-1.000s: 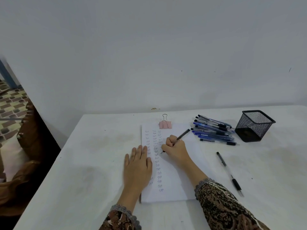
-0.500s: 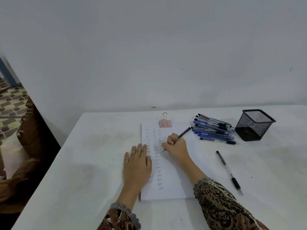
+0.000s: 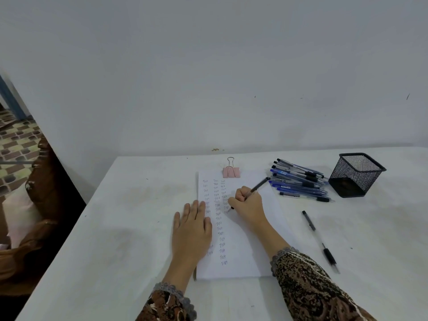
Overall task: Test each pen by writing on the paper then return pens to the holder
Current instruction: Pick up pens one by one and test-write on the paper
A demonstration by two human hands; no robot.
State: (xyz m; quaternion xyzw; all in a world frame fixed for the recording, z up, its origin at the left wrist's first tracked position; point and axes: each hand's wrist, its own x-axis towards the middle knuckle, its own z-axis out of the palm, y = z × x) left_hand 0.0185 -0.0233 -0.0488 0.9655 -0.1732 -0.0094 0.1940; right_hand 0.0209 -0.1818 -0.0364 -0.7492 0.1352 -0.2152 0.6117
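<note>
where the white table (image 3: 115,239) ends at its left edge, a brown padded seat (image 3: 39,205) stands on a patterned tiled floor (image 3: 16,144); it is too dark there to tell just what kind of seat it is. near the middle of the table, toward the front edge, the left hand (image 3: 192,230) lies flat, palm down, fingers straight and close together. its fingertips and inner side rest on the left edge of the paper (image 3: 245,262), while the rest of the hand is on the bare table. the paper lies lengthways from the front edge toward the back, with columns of small blue handwritten words down its left half. a pink clip (image 3: 231,172) with wire handles sits on the paper's back edge. the right hand (image 3: 247,205) rests on the upper half of the sheet, fingers curled round a dark pen (image 3: 259,186). the pen's tip is down on the paper at the third column of words and its top leans away to the back right. just right of the paper's back corner, a pile of pens (image 3: 298,181) lies on the table, blue and black, all lying roughly the same way. nearer the front, a single black pen (image 3: 319,239) lies alone, apart from the paper and the pile. beside the pile, toward the back right of the table, stands the black mesh holder (image 3: 356,174), upright, with no pen showing in it.
</note>
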